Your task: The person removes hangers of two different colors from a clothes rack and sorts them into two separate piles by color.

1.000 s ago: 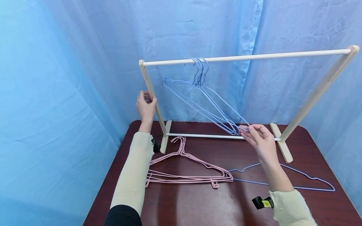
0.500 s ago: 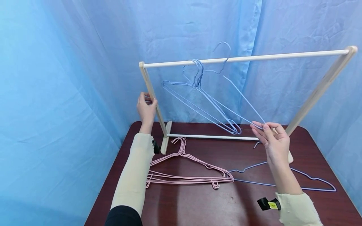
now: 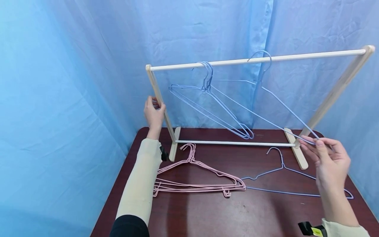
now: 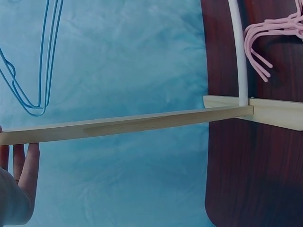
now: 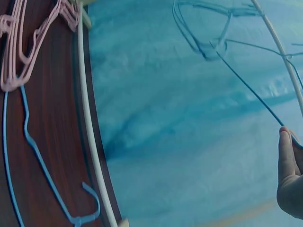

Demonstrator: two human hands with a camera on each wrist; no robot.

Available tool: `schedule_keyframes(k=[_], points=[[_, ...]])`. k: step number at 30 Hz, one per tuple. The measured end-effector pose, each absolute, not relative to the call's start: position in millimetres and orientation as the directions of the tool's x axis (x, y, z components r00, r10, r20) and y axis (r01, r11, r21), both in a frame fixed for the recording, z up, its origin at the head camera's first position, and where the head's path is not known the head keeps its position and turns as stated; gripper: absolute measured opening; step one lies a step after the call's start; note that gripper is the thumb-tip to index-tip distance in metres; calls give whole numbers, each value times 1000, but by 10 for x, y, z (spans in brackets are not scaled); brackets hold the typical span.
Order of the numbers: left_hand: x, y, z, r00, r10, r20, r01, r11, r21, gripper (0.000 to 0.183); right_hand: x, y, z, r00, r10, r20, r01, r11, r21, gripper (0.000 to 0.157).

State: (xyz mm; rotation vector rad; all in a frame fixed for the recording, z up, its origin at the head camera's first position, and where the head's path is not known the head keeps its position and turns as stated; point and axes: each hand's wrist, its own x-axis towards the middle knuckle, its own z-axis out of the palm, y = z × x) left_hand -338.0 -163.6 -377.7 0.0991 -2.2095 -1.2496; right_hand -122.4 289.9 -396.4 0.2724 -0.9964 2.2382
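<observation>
My left hand (image 3: 154, 115) holds the left wooden post (image 3: 155, 85) of a small clothes rack, with fingers behind it and thumb in front. My right hand (image 3: 331, 164) pinches the right corner of a blue wire hanger (image 3: 296, 116). That hanger's hook loops above the rack's white top rail (image 3: 308, 57); whether it rests on the rail I cannot tell. Several other blue hangers (image 3: 209, 79) hang bunched on the rail, left of it. The right wrist view catches my right hand (image 5: 289, 175) at its edge, fingertips on the blue wire.
Several pink hangers (image 3: 190, 160) lie stacked on the dark red table (image 3: 219, 217). Another blue hanger (image 3: 282, 165) lies to their right, partly behind my right forearm. A white lower bar (image 3: 234, 143) joins the rack's feet. Blue curtain (image 3: 88, 98) surrounds the table.
My right hand has moved right, drawing one blue hanger away from the bunch. Its hook rose above the rail, then came lower and further right. My left hand stays on the post.
</observation>
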Motion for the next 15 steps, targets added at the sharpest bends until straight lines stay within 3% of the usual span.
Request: schedule_keyframes(k=[13, 15], points=[[-3357, -1696, -3758, -824, -343, 452, 190, 584, 789, 25, -806, 3703, -4306, -708, 486, 512, -702, -402, -589, 20], [-3357, -1701, -3759, -825, -342, 451, 188, 586, 788, 25, -767, 4016, -4490, -728, 367, 579, -681, -485, -550, 31]])
